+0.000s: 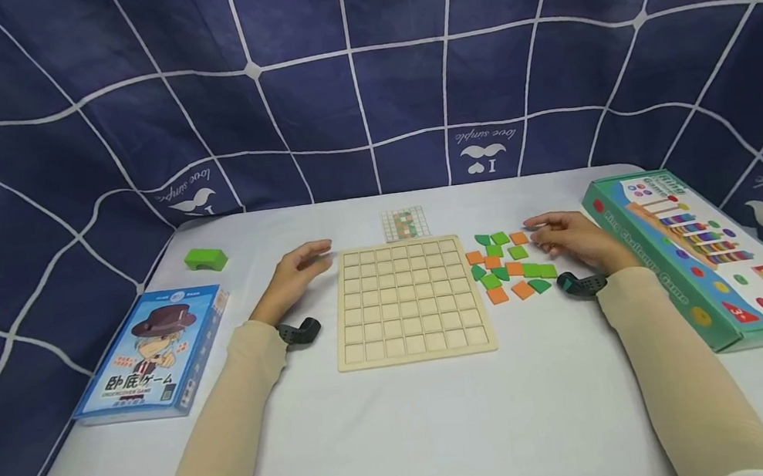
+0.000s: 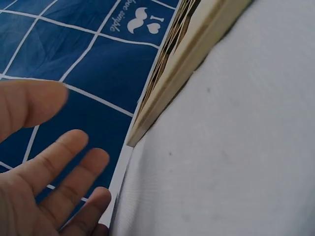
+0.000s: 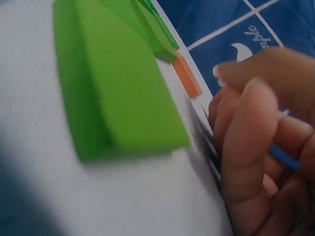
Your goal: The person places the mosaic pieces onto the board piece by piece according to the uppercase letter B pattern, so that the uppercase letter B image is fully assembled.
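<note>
Beige sleeves closest, one either side, over the white surface; black wrist unit on the left, another on the right. Gridded wooden board flat between the hands. Left hand just off board's left edge, fingers loosely extended, thumb apart, holding nothing. Right hand beside the loose tiles, fingers loosely curled, nothing gripped; head view can't settle contact, but right wrist view shows a gap to the nearest green tile. Tiles are green and orange, squares plus some curved-edge ones, scattered right of board. Pattern card at board's far edge. Far left: green block, blue box nearer. Green box far right. Navy grid cloth behind.
</note>
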Available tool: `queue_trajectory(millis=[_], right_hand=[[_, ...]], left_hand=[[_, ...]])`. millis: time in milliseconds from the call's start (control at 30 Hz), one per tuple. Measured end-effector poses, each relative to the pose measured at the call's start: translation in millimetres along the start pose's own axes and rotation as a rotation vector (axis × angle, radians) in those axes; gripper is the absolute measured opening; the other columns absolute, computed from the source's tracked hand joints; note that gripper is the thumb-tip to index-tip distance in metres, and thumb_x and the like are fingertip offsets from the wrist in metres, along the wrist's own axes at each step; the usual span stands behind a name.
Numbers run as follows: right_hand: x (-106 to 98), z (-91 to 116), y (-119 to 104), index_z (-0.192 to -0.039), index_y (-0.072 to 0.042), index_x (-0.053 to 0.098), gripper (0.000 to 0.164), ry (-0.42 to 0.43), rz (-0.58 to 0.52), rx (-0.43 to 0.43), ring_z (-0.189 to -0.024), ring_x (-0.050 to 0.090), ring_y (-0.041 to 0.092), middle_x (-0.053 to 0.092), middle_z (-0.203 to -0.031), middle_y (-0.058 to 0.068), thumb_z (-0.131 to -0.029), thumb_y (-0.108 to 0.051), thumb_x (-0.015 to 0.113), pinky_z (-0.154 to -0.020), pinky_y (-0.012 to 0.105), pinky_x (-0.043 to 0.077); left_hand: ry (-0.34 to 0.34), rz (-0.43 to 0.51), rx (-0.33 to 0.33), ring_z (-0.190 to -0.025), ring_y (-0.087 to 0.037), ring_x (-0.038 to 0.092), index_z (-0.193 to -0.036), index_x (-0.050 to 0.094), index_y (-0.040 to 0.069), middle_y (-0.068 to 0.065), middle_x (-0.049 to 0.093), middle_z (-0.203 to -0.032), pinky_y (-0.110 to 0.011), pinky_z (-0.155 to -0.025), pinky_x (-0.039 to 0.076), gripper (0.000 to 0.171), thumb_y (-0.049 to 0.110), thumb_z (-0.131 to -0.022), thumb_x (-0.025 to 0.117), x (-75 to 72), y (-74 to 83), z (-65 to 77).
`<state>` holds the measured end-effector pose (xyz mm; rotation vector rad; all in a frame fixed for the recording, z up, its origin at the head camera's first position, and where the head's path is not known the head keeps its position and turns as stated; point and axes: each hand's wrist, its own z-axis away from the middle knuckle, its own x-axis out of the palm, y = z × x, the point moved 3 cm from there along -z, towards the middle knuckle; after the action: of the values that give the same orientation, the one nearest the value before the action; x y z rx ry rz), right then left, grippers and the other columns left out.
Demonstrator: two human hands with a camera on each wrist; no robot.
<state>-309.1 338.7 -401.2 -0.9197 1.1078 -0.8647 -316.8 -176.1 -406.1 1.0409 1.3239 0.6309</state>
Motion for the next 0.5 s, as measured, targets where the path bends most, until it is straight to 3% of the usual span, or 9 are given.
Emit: queue_trajectory(millis=[133,300,500], right_hand=[[3.4,-3.2,-0.7,-0.151,0.006,0.055,0.053,0.001,0.145,-0.014,-0.074,0.056,0.009,0.059,-0.088,-0.002,-0.104,-0.012,0.07,-0.067,0.019,0.054],[8.4,-6.2,2.0,-0.149,0.006,0.058,0.05,0.014,0.161,-0.007,-0.067,0.052,0.009,0.054,-0.084,-0.002,-0.103,-0.01,0.071,-0.061,0.02,0.048],[8.6,-5.6,4.9,-0.144,0.006,0.062,0.046,0.057,0.192,-0.011,-0.065,0.052,0.008,0.054,-0.082,-0.003,-0.104,-0.013,0.072,-0.06,0.02,0.047]], left_hand=[[-0.067,-0.115,-0.025,-0.162,-0.036,0.031,-0.162,0.05,0.007,-0.015,0.046,-0.168,-0.053,-0.134,0.019,0.063,0.022,-0.104,0.069,3.5,1.5,3.0],[-0.128,-0.252,-0.025,-0.166,-0.039,0.016,-0.166,0.044,0.011,-0.015,0.035,-0.174,-0.061,-0.134,0.007,0.073,0.022,-0.1,0.072,6.4,0.5,6.5],[-0.146,-0.361,0.04,-0.165,-0.04,0.018,-0.163,0.047,0.005,-0.018,0.038,-0.172,-0.059,-0.134,0.003,0.073,0.021,-0.097,0.073,11.1,0.5,6.0]])
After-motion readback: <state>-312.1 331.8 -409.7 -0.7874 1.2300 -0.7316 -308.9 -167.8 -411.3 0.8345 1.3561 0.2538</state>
